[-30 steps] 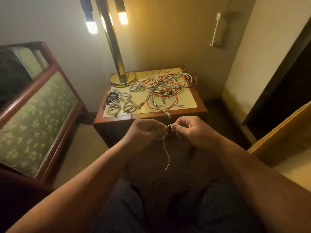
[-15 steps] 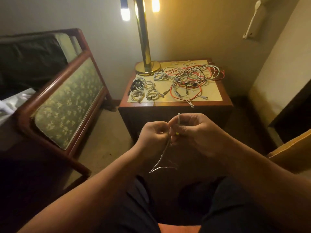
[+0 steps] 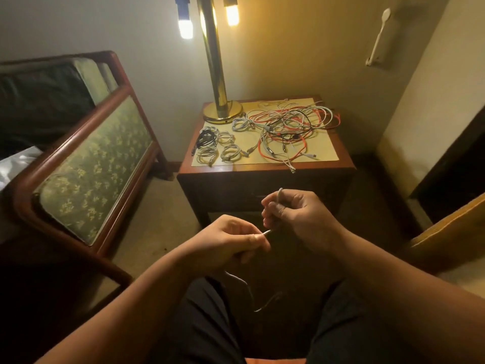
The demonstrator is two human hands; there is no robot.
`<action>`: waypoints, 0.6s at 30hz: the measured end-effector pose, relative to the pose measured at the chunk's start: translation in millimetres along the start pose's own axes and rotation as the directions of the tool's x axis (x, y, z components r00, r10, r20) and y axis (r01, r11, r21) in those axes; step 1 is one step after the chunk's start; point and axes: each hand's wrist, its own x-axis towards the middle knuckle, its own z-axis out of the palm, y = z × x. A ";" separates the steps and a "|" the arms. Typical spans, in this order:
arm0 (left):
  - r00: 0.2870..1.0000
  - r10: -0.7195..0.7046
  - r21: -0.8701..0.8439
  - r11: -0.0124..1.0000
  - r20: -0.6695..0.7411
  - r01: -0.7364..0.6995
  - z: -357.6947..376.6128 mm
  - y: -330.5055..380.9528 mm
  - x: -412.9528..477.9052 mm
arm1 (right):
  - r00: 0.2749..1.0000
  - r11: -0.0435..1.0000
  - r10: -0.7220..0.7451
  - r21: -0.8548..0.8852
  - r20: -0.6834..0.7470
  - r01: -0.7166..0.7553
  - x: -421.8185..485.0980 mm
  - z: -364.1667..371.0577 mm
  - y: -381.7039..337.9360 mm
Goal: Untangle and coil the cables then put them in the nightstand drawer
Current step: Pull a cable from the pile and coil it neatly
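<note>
I pinch a thin white cable point(image 3: 269, 231) between the thumb and fingertips of my left hand point(image 3: 233, 243). My right hand point(image 3: 296, 216), just beside it and a little higher, curls its fingers round the same cable, with a small loop standing above my fingers and the loose tail hanging down over my lap. Ahead on the nightstand point(image 3: 262, 177), a tangle of white, red and black cables point(image 3: 291, 127) sprawls across the right part of the top, while several small coiled cables point(image 3: 217, 145) lie clustered at the left, near the brass lamp base point(image 3: 223, 111).
</note>
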 end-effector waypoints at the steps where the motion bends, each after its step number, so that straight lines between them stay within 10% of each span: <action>1: 1.000 0.026 -0.003 1.000 0.015 -0.026 -2.3 1.8 -0.2 | 0.999 1.000 0.012 -0.027 0.042 -0.011 0.1 -0.8 0.0; 10: 0.976 0.208 -0.269 0.938 -0.070 -0.219 -15.8 3.9 2.9 | 0.815 0.880 0.186 0.276 0.549 -0.387 -6.6 12.6 3.1; 18: 0.850 0.340 0.095 0.939 -0.403 -0.331 -5.7 -15.9 11.9 | 0.832 0.762 0.111 0.491 0.543 -0.422 -23.3 29.3 -7.9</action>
